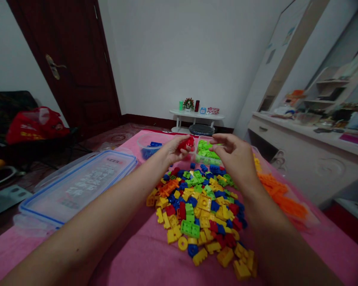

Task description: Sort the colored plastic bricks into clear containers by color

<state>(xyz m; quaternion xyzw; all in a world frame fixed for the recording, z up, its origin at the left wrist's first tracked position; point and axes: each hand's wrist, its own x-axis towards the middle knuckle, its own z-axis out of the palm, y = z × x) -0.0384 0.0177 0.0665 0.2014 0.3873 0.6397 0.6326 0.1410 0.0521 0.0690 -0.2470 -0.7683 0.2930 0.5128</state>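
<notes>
My left hand [173, 150] is closed around a red plastic block [187, 143], held above the far end of a heap of building blocks [199, 206] in red, yellow, blue, green and orange. My right hand [237, 157] hovers beside it with fingers curled and pinched together over the green-block tub; what it holds, if anything, is hidden. The heap lies on a pink cloth [143, 258]. Behind the hands stand a clear tub of blue blocks [149, 150] and a clear tub of green blocks [207, 153].
A clear lid with a blue rim [77, 186] lies at the left on the cloth. Orange blocks [282, 194] fill a clear container at the right. Beyond are a small white table [197, 116], a dark door [74, 63] and a white dresser [310, 151].
</notes>
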